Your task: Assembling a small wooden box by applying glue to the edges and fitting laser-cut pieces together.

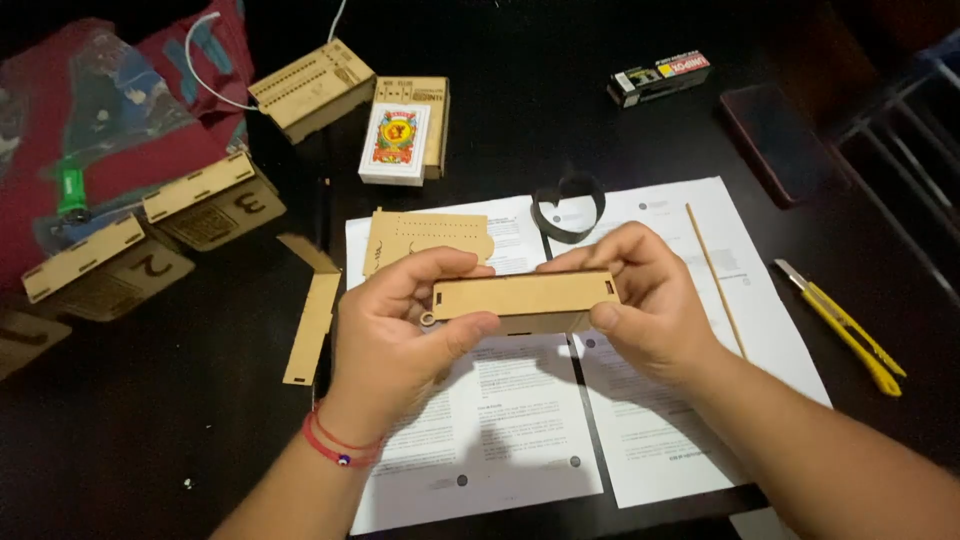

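Above white printed sheets (520,420), left hand (400,320) and right hand (640,300) clamp a flat tan wooden box (525,300), seemingly mid-assembly, needing aligned pressure.

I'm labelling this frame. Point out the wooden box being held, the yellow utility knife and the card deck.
wooden box (525,297): head view, top panel.
yellow utility knife (850,335): head view, handle.
card deck (395,140): head view, printed face.
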